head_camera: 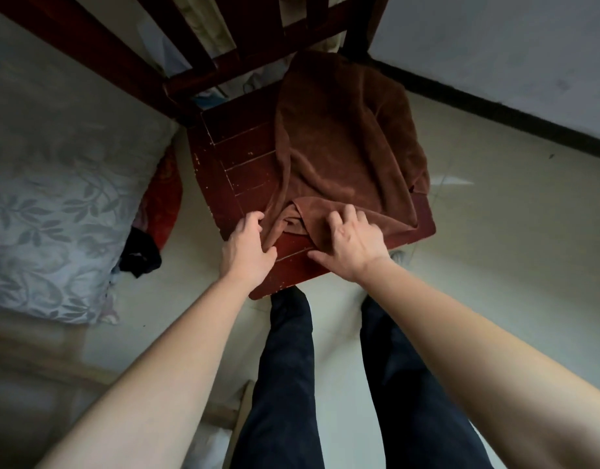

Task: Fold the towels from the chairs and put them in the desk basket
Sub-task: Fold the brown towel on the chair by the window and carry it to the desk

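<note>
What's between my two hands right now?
Head view: a bunched fold of the brown towel, and nearer you a strip of red chair seat, between left hand and right hand.
</note>
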{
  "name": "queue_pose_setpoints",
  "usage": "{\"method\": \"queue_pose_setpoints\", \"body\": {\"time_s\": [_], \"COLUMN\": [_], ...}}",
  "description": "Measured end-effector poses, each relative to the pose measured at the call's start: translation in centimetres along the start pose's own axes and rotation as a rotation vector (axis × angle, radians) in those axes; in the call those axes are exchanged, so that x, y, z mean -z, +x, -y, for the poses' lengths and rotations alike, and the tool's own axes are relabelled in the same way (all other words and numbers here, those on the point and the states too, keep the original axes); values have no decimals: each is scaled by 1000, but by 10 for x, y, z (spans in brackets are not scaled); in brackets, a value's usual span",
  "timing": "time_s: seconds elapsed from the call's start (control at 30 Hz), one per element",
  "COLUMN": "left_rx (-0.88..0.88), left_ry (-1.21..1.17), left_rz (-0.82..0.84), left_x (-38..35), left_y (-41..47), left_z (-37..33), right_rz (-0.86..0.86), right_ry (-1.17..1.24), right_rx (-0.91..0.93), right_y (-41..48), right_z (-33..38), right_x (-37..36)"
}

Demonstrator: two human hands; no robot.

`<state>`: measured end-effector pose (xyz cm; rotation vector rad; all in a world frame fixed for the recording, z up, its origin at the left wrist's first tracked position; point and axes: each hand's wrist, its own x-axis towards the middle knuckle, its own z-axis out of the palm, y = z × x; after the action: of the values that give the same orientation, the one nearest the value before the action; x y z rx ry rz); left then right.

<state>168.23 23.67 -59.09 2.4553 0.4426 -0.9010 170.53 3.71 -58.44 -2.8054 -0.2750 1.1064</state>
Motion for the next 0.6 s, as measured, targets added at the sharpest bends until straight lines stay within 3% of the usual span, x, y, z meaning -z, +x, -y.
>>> {"method": "queue_pose_setpoints", "body": {"time_s": [0.13, 0.27, 0.37, 0.47, 0.6], "left_rx": [-115, -48, 14, -3, 1], "left_ry": [243, 260, 270, 307, 245], "left_rz": [35, 31, 2, -51, -151], "left_x": [3, -5, -8, -9, 5], "left_y": [-6, -9, -9, -14, -29], "left_z": [10, 0, -14, -24, -40], "right_rz": [-27, -113, -260, -346, -337], "right_ry": [16, 294, 439, 484, 465], "right_rx": [-13, 54, -5, -98, -128], "right_y": [3, -6, -23, -39, -58], "right_z": [-1, -26, -50, -73, -91], "right_x": [-14, -7, 6, 18, 29]}}
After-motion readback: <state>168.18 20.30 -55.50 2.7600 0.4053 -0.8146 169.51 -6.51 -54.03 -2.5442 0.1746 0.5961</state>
